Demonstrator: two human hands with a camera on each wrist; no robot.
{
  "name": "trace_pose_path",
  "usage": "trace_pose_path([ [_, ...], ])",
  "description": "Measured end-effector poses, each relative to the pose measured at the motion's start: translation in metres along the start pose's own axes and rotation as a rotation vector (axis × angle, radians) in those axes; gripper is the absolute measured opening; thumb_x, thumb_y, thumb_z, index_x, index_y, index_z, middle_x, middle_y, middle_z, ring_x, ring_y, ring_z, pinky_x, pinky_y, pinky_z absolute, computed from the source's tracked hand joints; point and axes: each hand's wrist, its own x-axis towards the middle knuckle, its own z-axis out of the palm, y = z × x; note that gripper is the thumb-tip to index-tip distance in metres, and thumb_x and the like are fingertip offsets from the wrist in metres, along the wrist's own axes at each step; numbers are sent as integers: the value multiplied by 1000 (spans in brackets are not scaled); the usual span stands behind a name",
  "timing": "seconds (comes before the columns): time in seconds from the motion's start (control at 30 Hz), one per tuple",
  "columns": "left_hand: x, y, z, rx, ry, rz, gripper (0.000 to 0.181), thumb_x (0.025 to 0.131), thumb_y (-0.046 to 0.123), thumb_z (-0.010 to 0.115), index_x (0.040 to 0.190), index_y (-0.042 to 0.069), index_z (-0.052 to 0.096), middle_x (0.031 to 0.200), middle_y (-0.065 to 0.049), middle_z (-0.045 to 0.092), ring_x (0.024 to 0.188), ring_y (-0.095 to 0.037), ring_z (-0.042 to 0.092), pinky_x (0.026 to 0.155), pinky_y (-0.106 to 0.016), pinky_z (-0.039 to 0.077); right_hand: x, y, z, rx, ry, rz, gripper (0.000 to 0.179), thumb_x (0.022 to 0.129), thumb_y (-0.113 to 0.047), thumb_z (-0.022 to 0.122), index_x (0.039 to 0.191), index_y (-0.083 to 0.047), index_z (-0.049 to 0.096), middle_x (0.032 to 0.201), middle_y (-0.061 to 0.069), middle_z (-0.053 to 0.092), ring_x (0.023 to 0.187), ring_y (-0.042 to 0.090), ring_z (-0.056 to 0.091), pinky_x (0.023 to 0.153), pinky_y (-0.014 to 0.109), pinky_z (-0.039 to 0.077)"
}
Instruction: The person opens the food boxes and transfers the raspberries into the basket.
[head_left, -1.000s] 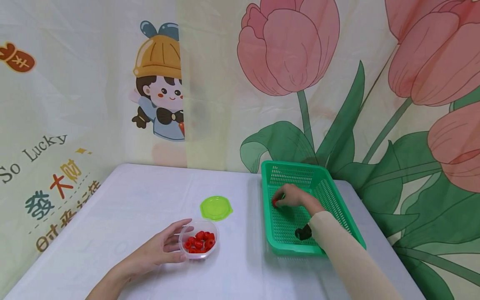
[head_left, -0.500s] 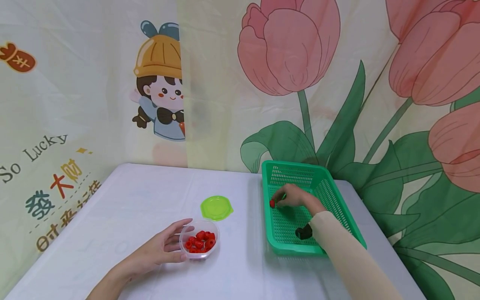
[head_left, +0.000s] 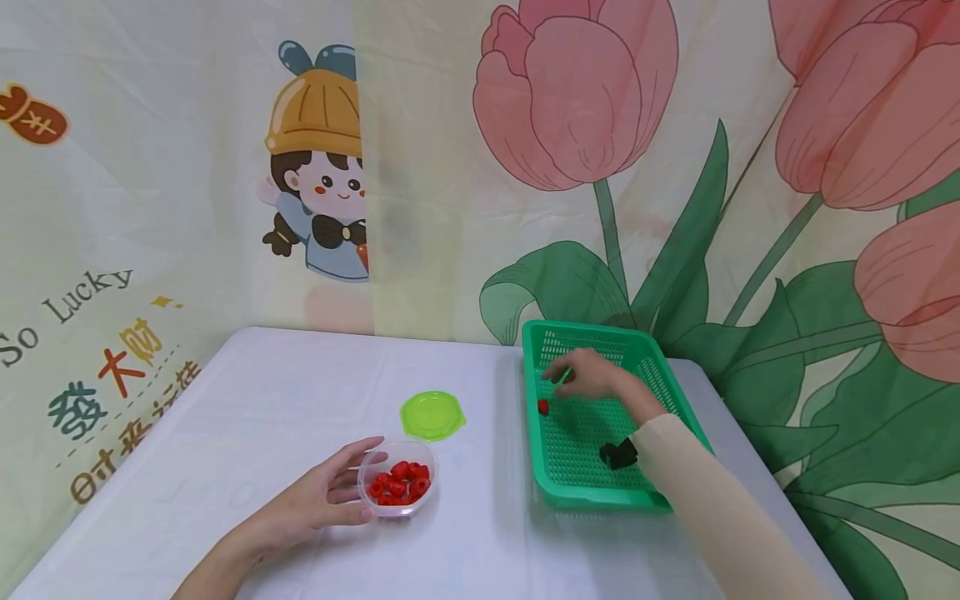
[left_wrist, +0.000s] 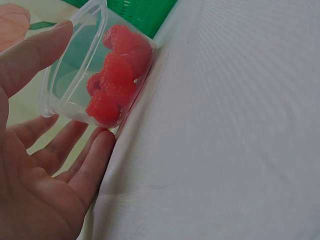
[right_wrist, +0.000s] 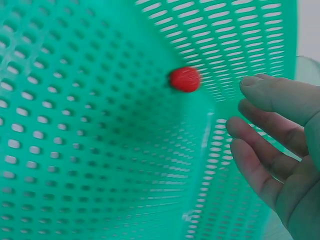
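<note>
My left hand holds the side of a small clear plastic tub, its thumb and fingers on either side. Inside the tub lie several raspberries, seen through its wall in the left wrist view. Over the left part of a green basket, my right hand has its fingers loosely bent and nothing between them. Below its fingertips, one raspberry lies on the basket floor near the side wall.
A bright green lid lies on the white table behind the tub. A dark thing, black at the right wrist, shows by the cream sleeve. A printed curtain hangs along the table's back edge.
My right hand has let go of the raspberry, which stays on the basket floor, and has risen slightly away from it. The left hand and the tub have stayed in place.
</note>
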Motion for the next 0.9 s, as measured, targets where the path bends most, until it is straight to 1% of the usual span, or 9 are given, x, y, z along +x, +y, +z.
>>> trace_pose_path([
  [0.2, 0, -1, -1, 10, 7, 3, 90, 95, 16, 80, 168, 21, 27, 170, -19, 34, 149, -43, 44, 102, -16, 49, -5, -25, -14, -8, 49, -58, 33, 99, -8, 73, 131, -4, 73, 131, 13, 73, 109, 28, 74, 93, 39, 61],
  [0.33, -1, -1, -1, 7, 10, 0, 90, 96, 16, 80, 168, 22, 27, 170, -18, 34, 149, -42, 44, 102, -19, 51, -5, -46, -16, -13, 64, -120, 32, 98, -7, 73, 130, -3, 72, 130, 14, 72, 105, 26, 74, 94, 39, 60],
  [0.43, -1, -1, -1, 8, 10, -3, 90, 96, 16, 79, 168, 21, 26, 170, -18, 34, 149, -43, 44, 101, -20, 52, -4, -66, -14, -17, 64, -161, 31, 97, -7, 74, 129, -5, 73, 128, 10, 73, 102, 23, 74, 93, 36, 60],
  [0.57, -1, -2, -1, 15, 12, -9, 90, 96, 16, 79, 168, 21, 26, 170, -18, 34, 149, -43, 44, 102, -20, 52, 0, -94, -8, -8, 37, -188, 31, 96, -9, 77, 127, -10, 74, 125, 2, 73, 104, 21, 72, 91, 30, 59],
  [0.67, 0, -2, 0, 15, 17, -25, 90, 96, 17, 79, 168, 24, 26, 170, -15, 34, 150, -41, 44, 102, -20, 52, 2, -114, -3, -1, 3, -210, 30, 97, -10, 78, 126, -13, 75, 124, -1, 73, 107, 22, 71, 91, 30, 59],
  [0.77, 1, -2, 0, 15, 11, -16, 90, 96, 17, 79, 168, 23, 26, 170, -16, 34, 149, -42, 44, 102, -21, 52, 4, -131, 4, -3, -31, -253, 30, 97, -9, 78, 126, -11, 75, 123, 0, 73, 108, 26, 72, 93, 35, 60],
  [0.9, 1, -1, 0, 16, 1, 6, 90, 96, 17, 79, 168, 20, 25, 170, -20, 33, 149, -44, 44, 101, -20, 52, 7, -150, 13, -22, -86, -297, 31, 96, -9, 79, 127, -10, 74, 123, 1, 74, 107, 22, 72, 93, 32, 59],
])
